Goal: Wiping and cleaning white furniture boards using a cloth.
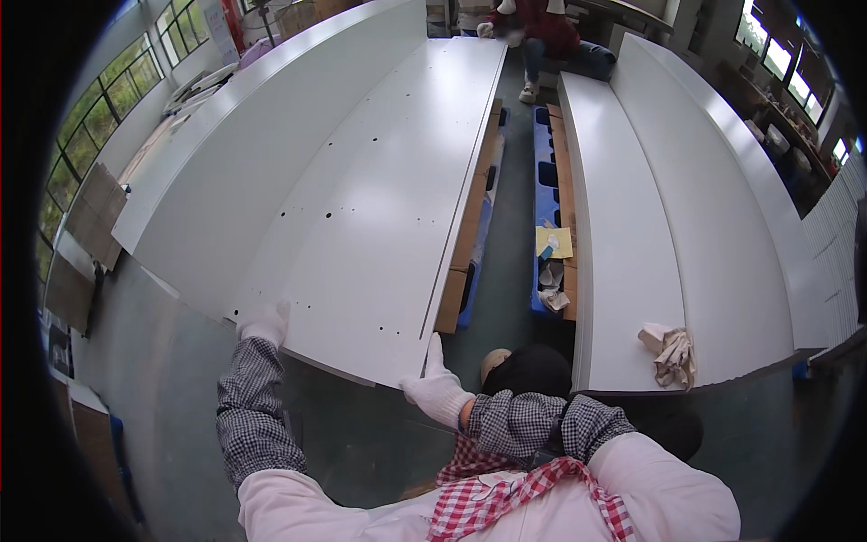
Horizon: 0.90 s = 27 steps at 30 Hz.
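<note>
Both forearms, in checked sleeves, reached forward from the lower part of the view. We noted the left hand [265,323], white-gloved, at the near left corner of the drilled white panel [361,244], its arm only slightly bent; its fingers were partly hidden, and we could not tell whether they gripped. The right hand [437,390], likewise gloved, met the near right corner, its forearm angled leftward across the body, one digit extended forward along the edge; we could not tell whether the other fingers clasped the panel. The panel lay flat before the body, left of the middle aisle, its long axis running away from us and slanting rightward toward the far end, one short end facing us. Along its left side we saw a plain white panel [271,108] standing on edge, roughly parallel to it; cardboard [467,248] showed below its right edge. Across the aisle lay a second flat panel [623,199], a crumpled cloth [670,352] at its near end. Beyond the aisle was another person [549,32].
</note>
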Motion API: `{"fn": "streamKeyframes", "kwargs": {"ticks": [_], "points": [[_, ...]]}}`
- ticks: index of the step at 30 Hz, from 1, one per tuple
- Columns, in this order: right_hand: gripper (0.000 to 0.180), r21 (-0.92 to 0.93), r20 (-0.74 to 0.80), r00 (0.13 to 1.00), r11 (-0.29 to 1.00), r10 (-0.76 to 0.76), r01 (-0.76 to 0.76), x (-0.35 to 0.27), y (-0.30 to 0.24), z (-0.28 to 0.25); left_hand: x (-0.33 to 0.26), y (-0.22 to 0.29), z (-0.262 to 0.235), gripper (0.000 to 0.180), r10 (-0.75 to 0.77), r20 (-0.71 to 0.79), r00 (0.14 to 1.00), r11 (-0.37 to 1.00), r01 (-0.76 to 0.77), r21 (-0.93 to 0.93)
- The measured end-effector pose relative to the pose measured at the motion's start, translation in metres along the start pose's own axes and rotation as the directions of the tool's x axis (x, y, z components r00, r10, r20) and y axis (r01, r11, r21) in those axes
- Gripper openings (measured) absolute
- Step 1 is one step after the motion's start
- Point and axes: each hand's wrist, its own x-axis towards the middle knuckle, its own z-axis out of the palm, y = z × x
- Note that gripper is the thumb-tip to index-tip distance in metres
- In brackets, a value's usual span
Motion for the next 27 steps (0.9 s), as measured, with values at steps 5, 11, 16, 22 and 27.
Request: {"fn": "streamKeyframes", "kwargs": {"ticks": [5,11,16,22,27], "points": [[0.111,-0.062,-0.011,0.999,0.998,0.034,-0.035,0.01,-0.011,0.0,-0.004,0.019,-0.009,0.05,0.153,0.018,0.988,0.966,-0.153,0.21],[0.106,0.066,0.044,0.999,0.998,0.022,-0.025,0.023,-0.012,0.017,-0.056,0.11,0.055,0.097,0.512,-0.212,0.832,0.794,-0.553,-0.254],[0.109,-0.016,0.061,0.995,0.997,-0.081,0.082,0.035,-0.005,0.019,-0.101,0.204,-0.01,0.097,0.475,-0.123,0.871,0.852,-0.49,-0.186],[0.11,-0.05,0.255,0.965,0.997,0.061,-0.05,0.013,-0.037,-0.005,-0.077,0.195,0.015,0.086,0.356,-0.257,0.899,0.896,-0.406,-0.18],[0.107,-0.107,0.269,0.963,0.994,0.036,-0.007,0.004,-0.042,-0.022,-0.073,0.189,0.01,0.081,0.354,-0.277,0.893,0.889,-0.413,-0.196]]}}
